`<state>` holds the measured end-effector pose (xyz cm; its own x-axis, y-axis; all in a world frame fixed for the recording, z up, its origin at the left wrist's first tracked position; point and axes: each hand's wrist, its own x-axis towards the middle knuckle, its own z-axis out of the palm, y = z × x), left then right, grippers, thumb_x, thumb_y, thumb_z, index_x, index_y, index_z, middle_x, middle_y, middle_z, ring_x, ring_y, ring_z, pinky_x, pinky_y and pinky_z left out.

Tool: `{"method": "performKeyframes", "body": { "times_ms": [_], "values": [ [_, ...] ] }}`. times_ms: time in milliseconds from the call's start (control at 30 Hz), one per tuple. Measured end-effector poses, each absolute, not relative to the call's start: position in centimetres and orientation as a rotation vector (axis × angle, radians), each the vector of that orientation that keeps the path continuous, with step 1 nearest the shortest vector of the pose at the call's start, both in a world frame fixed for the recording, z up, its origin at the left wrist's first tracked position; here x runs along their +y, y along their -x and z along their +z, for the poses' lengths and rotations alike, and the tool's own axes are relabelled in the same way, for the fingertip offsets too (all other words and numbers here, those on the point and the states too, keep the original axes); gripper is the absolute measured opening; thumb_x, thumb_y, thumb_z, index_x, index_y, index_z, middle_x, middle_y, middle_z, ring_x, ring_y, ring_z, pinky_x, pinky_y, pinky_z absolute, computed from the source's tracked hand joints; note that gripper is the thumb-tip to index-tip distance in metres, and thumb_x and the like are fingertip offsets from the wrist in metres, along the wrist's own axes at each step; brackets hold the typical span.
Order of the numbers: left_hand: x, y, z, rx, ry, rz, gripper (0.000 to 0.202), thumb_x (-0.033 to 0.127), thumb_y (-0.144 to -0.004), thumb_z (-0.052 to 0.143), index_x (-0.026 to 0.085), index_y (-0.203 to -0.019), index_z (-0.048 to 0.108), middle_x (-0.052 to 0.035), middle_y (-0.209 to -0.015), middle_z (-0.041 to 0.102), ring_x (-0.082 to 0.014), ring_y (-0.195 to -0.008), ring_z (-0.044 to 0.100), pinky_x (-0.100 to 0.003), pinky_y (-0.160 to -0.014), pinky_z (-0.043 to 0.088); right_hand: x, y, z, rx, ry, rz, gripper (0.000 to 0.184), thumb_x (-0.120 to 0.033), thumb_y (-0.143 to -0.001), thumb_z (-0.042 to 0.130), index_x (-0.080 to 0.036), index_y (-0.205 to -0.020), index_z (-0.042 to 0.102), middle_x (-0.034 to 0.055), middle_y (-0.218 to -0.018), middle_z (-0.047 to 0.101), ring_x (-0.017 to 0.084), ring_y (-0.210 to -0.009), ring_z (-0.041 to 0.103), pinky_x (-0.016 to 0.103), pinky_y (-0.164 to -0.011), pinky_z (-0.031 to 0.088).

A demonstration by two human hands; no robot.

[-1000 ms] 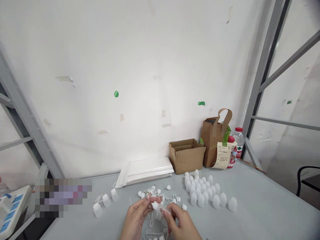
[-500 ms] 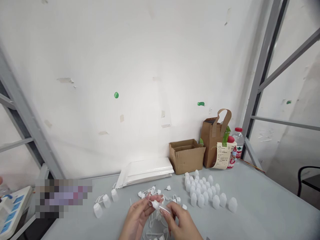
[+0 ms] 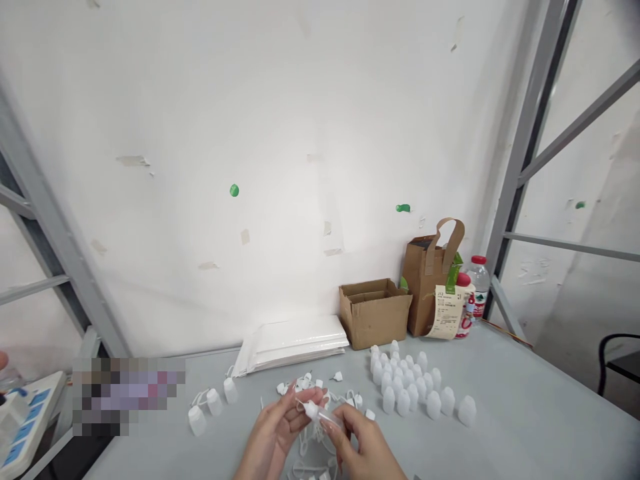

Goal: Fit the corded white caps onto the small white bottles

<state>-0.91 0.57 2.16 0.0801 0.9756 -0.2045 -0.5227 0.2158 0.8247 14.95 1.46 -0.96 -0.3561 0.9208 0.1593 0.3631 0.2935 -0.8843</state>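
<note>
My right hand [image 3: 363, 437] grips a small translucent white bottle [image 3: 330, 419] between thumb and fingers. The bottle is tilted, its white cap [image 3: 311, 409] pointing up and left, with a thin cord at the tip. My left hand [image 3: 283, 420] is beside the cap, palm partly showing, thumb and fingers apart; whether its fingertips touch the cap is unclear. Loose white caps with cords [image 3: 306, 382] lie behind and beneath the hands. To the right, several white bottles without cords [image 3: 410, 393] stand grouped. Three capped bottles with cords [image 3: 214, 402] stand at left.
Flat white packages [image 3: 295, 340] lie against the wall. An open cardboard box [image 3: 380, 320], a brown paper bag [image 3: 417, 287] and a red-capped bottle [image 3: 479, 283] stand at the back right. A power strip [image 3: 37, 420] is at far left; a blurred patch hides something near it.
My left thumb has shifted slightly up and left, away from the cap. The right hand keeps its hold on the bottle, and the view has moved a little.
</note>
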Motion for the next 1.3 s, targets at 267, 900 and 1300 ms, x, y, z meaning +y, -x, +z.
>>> {"method": "performKeyframes", "body": {
  "times_ms": [267, 900, 1300],
  "values": [
    [0.6, 0.5, 1.3, 0.934, -0.765, 1.288, 0.037, 0.046, -0.063, 0.068, 0.01, -0.074, 0.075, -0.0155, -0.086, 0.076, -0.0319, -0.094, 0.065, -0.04, -0.092, 0.043, 1.4, -14.8, -1.2, -1.868, 1.148, 1.07, 0.041, -0.056, -0.083, 0.036, -0.02, -0.064, 0.042, -0.0019, -0.057, 0.046, 0.015, -0.058, 0.046, 0.025, -0.058, 0.036],
    [0.3, -0.5, 0.9, 0.861, -0.665, 1.337, 0.039, 0.041, -0.054, 0.077, 0.014, -0.082, 0.075, -0.0148, -0.098, 0.073, -0.0343, -0.102, 0.061, -0.045, -0.098, 0.039, 1.8, -14.3, -2.1, -1.648, 1.027, 1.392, 0.057, -0.076, -0.07, 0.036, -0.02, -0.066, 0.043, -0.0064, -0.046, 0.042, 0.009, -0.041, 0.037, 0.02, -0.044, 0.03],
    [0.6, -1.1, 0.0, 0.871, -0.768, 1.333, 0.051, 0.051, -0.057, 0.071, 0.02, -0.098, 0.071, -0.0138, -0.096, 0.074, -0.031, -0.101, 0.062, -0.045, -0.098, 0.036, 2.3, -13.7, -2.0, -1.496, 0.955, 1.551, 0.057, -0.077, -0.068, 0.04, -0.02, -0.065, 0.044, -0.0072, -0.04, 0.043, 0.008, -0.035, 0.036, 0.02, -0.039, 0.029]
  ]
}}
